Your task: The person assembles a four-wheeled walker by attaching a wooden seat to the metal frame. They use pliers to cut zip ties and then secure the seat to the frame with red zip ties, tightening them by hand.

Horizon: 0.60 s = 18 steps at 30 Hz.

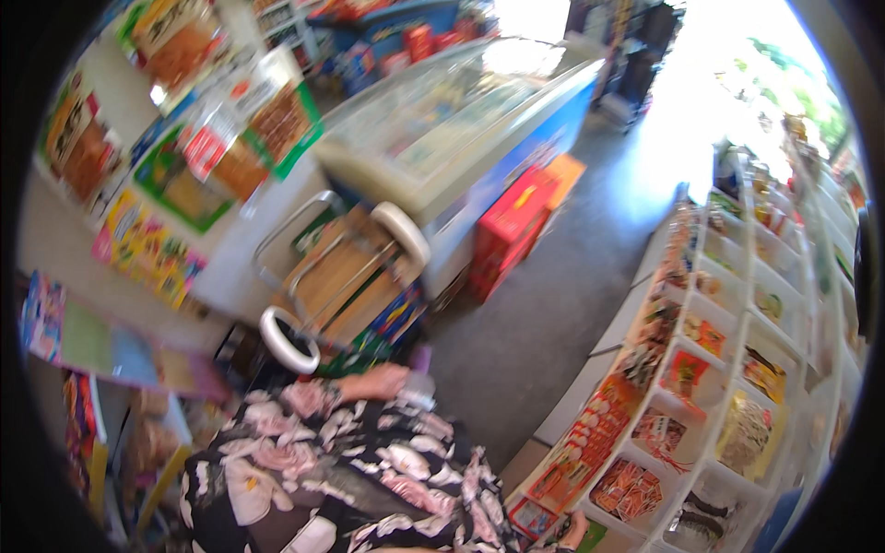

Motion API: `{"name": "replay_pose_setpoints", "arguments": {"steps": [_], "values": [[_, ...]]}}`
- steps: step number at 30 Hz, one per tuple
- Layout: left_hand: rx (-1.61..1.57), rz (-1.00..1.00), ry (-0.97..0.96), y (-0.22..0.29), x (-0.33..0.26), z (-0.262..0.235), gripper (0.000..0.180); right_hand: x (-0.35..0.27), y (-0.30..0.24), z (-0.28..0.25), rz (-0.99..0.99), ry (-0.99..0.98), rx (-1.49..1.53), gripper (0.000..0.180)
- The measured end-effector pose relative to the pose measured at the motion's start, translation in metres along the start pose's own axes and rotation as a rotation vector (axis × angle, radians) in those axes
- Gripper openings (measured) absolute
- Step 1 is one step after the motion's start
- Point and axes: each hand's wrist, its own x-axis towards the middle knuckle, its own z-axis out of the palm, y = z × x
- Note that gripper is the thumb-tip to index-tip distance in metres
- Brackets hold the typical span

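Note:
My left hand (pixel 376 381) reaches out from a black floral sleeve (pixel 304 405), low and left of the middle. A pale, see-through plastic thing (pixel 419 389) is at its fingertips; blur hides its kind. Just beyond it stands a folded chair or cart with metal tubes and a wooden panel (pixel 336 272). At the lower edge, only part of my right hand (pixel 575 531) shows, beside the front of the snack shelf and a small green patch (pixel 592 535). Its fingers are mostly hidden, and I cannot tell if it holds anything.
On the right, white bins (pixel 636 493) hold several small packets. A glass-topped chest freezer (pixel 442 175) stands ahead, with a red box (pixel 510 226) against its side. Snack packs (pixel 189 170) hang at the left. The grey floor (pixel 516 359) leads to a bright doorway.

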Motion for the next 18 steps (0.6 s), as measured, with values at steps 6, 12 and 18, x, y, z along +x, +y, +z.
{"name": "replay_pose_setpoints", "arguments": {"steps": [6, 12, 18], "values": [[-0.107, -0.216, 0.077, 0.005, -0.014, 0.014, 0.030, -0.021, -0.007, -0.001, -0.005, -0.120, -0.054, 0.029], [-0.355, -0.372, 0.160, -0.002, -0.013, 0.026, 0.033, -0.054, -0.019, -0.005, -0.070, -0.249, 0.001, 0.039], [-1.014, -0.608, 0.270, -0.008, 0.001, 0.036, 0.028, -0.071, -0.026, -0.015, -0.244, -0.212, -0.103, 0.038]]}}
